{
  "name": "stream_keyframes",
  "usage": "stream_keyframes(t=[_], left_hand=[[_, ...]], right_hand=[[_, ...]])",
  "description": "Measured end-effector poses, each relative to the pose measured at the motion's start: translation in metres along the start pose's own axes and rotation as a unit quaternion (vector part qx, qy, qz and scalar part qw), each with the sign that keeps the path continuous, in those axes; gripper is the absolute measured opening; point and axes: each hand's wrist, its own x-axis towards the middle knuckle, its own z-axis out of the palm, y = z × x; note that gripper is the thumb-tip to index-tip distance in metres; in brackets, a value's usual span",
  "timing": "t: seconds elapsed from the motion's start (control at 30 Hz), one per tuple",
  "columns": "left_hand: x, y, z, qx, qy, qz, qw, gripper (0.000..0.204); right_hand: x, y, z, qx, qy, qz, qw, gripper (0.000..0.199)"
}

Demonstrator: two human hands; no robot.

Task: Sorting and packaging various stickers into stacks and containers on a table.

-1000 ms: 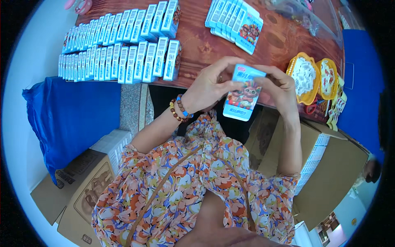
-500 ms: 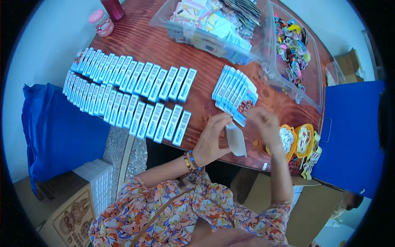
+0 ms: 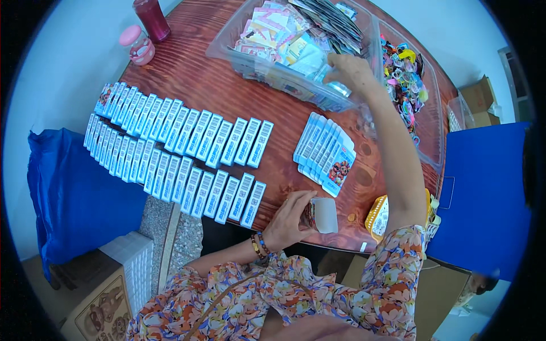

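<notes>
Clerk: The item in hand, and its place?

Checker: One small box [image 3: 325,216], pale flap showing, gripped between the thumb and fingers of the left hand [image 3: 287,223], at the table's [image 3: 278,111] near edge.

Clerk: The right hand [image 3: 348,74]?

Checker: Above the near side of a plastic bin [image 3: 256,70], fingers bent downward by the packets [image 3: 267,28]; whether they pinch one cannot be told.

Clerk: Other stock?

Checker: Blue cartons [image 3: 176,136], two slanting rows, left of the left hand. Flat blue cartons [image 3: 340,170], one overlapping fan, between the left hand and the bin. Trinkets [image 3: 409,85], many colours, in a second plastic bin [image 3: 439,122] just right of the first. Yellow basket [image 3: 373,217], partly hidden by the right arm. Pink-lidded jar [image 3: 138,45] and red bottle [image 3: 152,20], side by side at the far left.

Clerk: Obstacles, edges, room?

Checker: The bin's raised wall lies under the right wrist; the fan stands in the straight line between the hands. A strip of wood runs between rows and fan. The near edge curves past the left hand, a white tag [image 3: 363,246] lying on it.
</notes>
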Motion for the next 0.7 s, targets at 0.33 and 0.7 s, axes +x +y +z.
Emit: stream_keyframes(t=[0.33,0.7], left_hand=[[-0.002,0.002,-0.003,-0.022,0.018,-0.027,0.999,0.089],[0.008,0.009,-0.007,0.004,0.094,-0.034,0.995,0.081]], right_hand=[[-0.022,-0.002,-0.032,0.032,0.054,0.045,0.997,0.022],[-0.13,-0.039,-0.087,0.391,0.169,0.023,0.905,0.022]])
